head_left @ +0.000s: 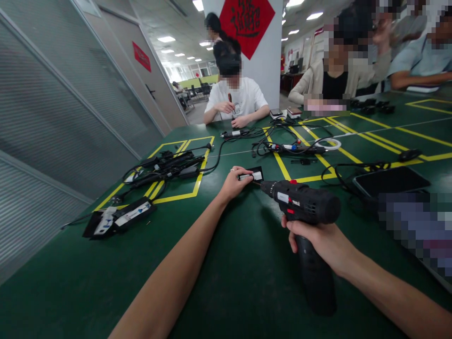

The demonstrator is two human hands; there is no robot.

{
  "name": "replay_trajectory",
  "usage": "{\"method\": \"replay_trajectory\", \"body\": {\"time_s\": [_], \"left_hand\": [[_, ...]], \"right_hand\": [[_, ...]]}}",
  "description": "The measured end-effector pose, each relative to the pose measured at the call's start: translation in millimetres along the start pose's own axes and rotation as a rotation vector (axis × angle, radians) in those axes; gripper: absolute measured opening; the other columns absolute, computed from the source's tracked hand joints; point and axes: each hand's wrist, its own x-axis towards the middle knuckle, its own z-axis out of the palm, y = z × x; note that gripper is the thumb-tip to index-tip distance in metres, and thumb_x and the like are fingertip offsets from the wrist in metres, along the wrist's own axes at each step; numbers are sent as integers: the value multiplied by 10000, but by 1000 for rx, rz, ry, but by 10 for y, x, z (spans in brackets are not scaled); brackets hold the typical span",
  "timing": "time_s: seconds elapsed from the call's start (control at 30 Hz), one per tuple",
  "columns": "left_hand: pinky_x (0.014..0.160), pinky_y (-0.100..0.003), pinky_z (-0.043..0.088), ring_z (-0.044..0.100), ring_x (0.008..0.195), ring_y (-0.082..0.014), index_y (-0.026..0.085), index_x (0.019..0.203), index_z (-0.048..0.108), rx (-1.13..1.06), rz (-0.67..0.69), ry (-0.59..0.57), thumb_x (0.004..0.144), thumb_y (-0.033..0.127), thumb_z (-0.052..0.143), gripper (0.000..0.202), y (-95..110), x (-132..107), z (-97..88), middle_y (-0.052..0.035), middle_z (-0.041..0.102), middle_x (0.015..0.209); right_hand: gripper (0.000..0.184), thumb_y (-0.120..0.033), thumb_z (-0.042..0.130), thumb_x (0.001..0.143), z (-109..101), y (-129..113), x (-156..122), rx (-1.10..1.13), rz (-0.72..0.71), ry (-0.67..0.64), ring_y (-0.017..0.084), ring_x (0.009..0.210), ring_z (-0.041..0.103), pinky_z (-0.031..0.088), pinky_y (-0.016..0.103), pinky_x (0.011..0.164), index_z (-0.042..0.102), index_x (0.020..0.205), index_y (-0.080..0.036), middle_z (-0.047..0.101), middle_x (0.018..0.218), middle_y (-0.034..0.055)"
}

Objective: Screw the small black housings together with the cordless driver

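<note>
My right hand (314,235) is wrapped round the grip of a black cordless drill (303,202) with red switches. Its chuck points away to the left, and a thin bit reaches toward my left hand (236,182). With closed fingers, that hand holds a small black piece with a white label (257,175) against the green table (226,273). The bit's tip is close to this piece; whether they touch I cannot tell. Part of the piece is hidden under my fingers.
Black power adapters and cables (173,167) are heaped at the left, by two labelled black pieces (134,212). Ahead lie corded electric screwdrivers (296,148). A tablet-like dark device (391,181) is on the right. Across the table a person in white (236,101) holds a tool; others sit at the right.
</note>
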Motion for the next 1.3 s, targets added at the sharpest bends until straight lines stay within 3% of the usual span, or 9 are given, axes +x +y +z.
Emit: {"method": "replay_trajectory", "body": {"time_s": [0.3,0.73,1.13,1.3], "left_hand": [[932,-351,436,565,981,-196,207,983,723,-6,28,15,790,337,652,243,-38,-1,11,-65,600,979],[921,-340,443,578,975,-199,213,982,738,-36,-17,-7,772,379,664,278,-7,20,-17,-66,615,989],[956,-351,429,581,1009,-205,223,981,742,-35,-35,-5,770,386,653,281,-17,25,-26,-59,616,1039],[945,-349,434,587,991,-204,217,967,745,-24,-6,-5,773,378,652,268,-5,26,-22,-59,626,1010]], "right_hand": [[173,-337,579,813,-8,14,2,-6,18,17,150,552,553,404,280,575,617,861,-175,617,531,-1],[206,-351,594,804,7,28,16,35,1,7,142,526,540,397,284,567,635,880,-164,607,542,-4],[108,-276,585,777,13,-67,-11,-23,42,43,133,488,524,388,261,529,600,775,-169,596,500,-4],[147,-312,597,781,7,-48,-4,-2,18,37,139,507,537,377,264,530,601,831,-174,593,519,-11]]}}
